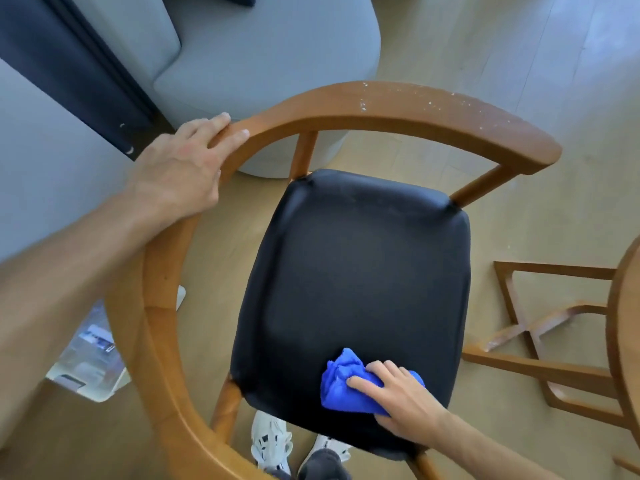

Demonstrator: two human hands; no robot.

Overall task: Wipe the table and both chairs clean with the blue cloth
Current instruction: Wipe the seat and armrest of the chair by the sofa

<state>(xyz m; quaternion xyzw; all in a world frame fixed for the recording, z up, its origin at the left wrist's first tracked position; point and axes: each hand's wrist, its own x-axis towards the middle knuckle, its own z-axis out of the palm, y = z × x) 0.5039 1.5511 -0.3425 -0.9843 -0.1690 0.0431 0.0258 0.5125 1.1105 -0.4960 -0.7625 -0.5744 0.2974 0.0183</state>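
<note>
A wooden chair [398, 109] with a curved backrest rail and a black padded seat [356, 271] fills the middle of the view. My left hand [180, 168] grips the rail at its left bend. My right hand [398, 393] presses the crumpled blue cloth [337, 382] flat onto the near edge of the seat. White specks dot the right part of the rail. The round wooden table [623, 323] shows only as an edge at far right.
A grey sofa [242, 64] stands beyond the chair, close to the rail. The table's wooden leg frame [540, 341] sits on the floor at right. A clear plastic box [90, 358] lies on the floor at left. My white shoes [273, 441] stand under the seat's near edge.
</note>
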